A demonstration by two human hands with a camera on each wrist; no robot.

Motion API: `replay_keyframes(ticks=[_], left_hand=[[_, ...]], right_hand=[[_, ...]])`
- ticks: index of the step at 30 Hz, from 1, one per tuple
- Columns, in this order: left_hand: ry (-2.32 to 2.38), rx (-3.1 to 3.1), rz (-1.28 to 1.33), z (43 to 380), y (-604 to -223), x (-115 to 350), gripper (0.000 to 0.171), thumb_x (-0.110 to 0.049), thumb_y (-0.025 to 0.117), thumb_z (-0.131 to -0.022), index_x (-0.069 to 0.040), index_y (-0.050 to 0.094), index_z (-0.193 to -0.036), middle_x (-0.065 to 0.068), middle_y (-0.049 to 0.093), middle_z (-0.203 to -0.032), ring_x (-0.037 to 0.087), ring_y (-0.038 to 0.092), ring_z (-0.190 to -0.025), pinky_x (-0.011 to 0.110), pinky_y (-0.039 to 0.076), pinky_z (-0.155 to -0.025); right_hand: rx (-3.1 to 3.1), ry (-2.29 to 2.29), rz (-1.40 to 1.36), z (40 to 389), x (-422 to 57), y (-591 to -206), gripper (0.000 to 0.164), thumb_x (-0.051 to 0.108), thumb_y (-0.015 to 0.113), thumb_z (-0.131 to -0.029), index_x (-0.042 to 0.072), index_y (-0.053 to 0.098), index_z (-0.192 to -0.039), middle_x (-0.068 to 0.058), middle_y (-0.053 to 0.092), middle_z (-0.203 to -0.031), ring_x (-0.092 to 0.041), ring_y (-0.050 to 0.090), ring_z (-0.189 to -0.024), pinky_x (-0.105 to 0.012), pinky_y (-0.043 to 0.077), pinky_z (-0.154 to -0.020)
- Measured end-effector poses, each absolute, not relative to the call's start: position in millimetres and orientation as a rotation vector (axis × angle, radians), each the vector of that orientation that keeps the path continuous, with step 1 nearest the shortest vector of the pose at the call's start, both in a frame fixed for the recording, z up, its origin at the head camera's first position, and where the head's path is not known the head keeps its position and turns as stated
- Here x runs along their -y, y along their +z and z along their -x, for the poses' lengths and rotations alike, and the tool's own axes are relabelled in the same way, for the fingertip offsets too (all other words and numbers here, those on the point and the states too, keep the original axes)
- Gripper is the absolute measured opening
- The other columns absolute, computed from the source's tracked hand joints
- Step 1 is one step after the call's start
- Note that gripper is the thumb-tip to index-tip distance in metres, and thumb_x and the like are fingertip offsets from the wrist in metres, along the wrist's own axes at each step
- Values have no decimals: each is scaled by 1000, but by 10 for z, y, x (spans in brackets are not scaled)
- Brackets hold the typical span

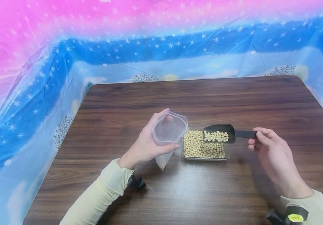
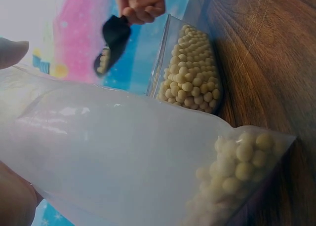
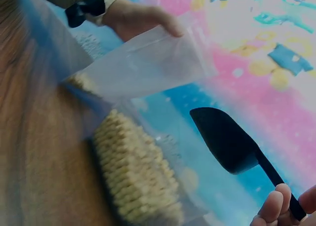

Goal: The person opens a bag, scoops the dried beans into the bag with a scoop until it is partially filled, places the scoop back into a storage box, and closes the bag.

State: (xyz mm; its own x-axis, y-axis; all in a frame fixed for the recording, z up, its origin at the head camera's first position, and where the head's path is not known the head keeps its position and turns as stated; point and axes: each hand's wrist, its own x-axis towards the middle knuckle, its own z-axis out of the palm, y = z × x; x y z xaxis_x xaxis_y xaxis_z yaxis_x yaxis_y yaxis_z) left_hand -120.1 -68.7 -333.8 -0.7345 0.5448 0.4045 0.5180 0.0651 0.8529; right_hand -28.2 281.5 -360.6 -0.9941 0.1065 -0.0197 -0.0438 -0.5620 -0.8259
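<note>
My left hand (image 1: 147, 140) grips a translucent plastic bag (image 1: 168, 128) near its top, thumb and fingers around the mouth, which gapes open. Round pale beans (image 2: 237, 167) fill the bag's bottom corner, as the left wrist view shows. In my right hand (image 1: 275, 153) the handle of a black scoop (image 1: 231, 129) is pinched between thumb and fingers. A layer of beans (image 1: 216, 136) lies in the scoop, which hangs above a clear rectangular container (image 1: 206, 158) full of the same beans (image 1: 193, 145). The scoop's tip is a little to the right of the bag's mouth, apart from it.
A dark wood-grain table (image 1: 116, 109) carries the container near its middle. Pink and blue patterned cloth (image 1: 161, 47) hangs behind the table and along its sides.
</note>
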Motion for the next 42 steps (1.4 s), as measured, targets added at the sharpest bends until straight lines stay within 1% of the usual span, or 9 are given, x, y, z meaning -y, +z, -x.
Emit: replay_keyframes(ticks=[4, 10, 17, 21, 27, 32, 34, 42], left_hand=[[1801, -2281, -1133, 1207, -3339, 685, 98, -4, 87, -70, -24, 33, -150, 2, 49, -130, 24, 51, -115, 45, 50, -94], [1788, -2285, -1113, 1206, -3344, 688, 99, -4, 87, -70, -24, 33, -150, 1, 49, -130, 22, 51, -115, 43, 50, -94], [1789, -2288, -1116, 1206, -3352, 688, 98, -5, 87, -70, -24, 33, -150, 2, 49, -130, 23, 52, -115, 44, 50, -94], [1786, -2287, -1107, 1197, -3353, 686, 98, -6, 86, -70, -23, 33, -150, 3, 49, -131, 24, 52, -115, 46, 50, -94], [1781, -2271, -1067, 1191, -3347, 679, 97, -6, 86, -71, -27, 33, -150, 0, 49, -131, 22, 52, -114, 42, 52, -91], [1789, -2254, -1052, 1195, -3349, 676, 97, -6, 86, -71, -29, 33, -149, 0, 48, -132, 24, 52, -114, 41, 54, -89], [1793, -2249, -1057, 1199, -3351, 675, 97, -6, 86, -71, -29, 33, -149, 0, 48, -132, 25, 52, -114, 41, 54, -89], [1806, -2227, -1073, 1206, -3346, 672, 97, -6, 86, -71, -28, 33, -149, 2, 48, -132, 23, 51, -115, 37, 54, -89]], right_hand=[[1311, 2750, 32, 302, -2816, -3468, 17, 1, 45, -101, -3, 58, -110, -12, 58, -92, -21, 63, -78, -27, 53, -68], [1267, 2776, -42, 333, -2752, -3253, 20, -1, 41, -102, -4, 58, -112, -12, 55, -96, -23, 61, -78, -28, 53, -69], [1283, 2760, -123, 359, -2600, -3069, 22, -3, 39, -102, -6, 58, -113, -12, 57, -97, -23, 62, -79, -28, 53, -70], [1320, 2756, -130, 364, -2495, -3005, 21, -2, 41, -102, -4, 57, -115, -13, 59, -99, -23, 63, -81, -28, 54, -72], [1429, 2690, -93, 370, -2337, -2920, 18, 2, 47, -101, -2, 57, -115, -12, 64, -89, -20, 63, -82, -28, 53, -74], [1565, 2592, -93, 376, -2235, -2847, 19, 5, 51, -100, 0, 57, -118, -10, 66, -88, -18, 65, -83, -27, 54, -76], [1595, 2555, -112, 375, -2206, -2818, 20, 5, 52, -100, -1, 56, -119, -10, 67, -88, -18, 65, -83, -27, 54, -76], [1695, 2419, -192, 387, -2116, -2732, 21, 4, 51, -100, -3, 54, -119, -11, 68, -86, -17, 66, -80, -27, 54, -77]])
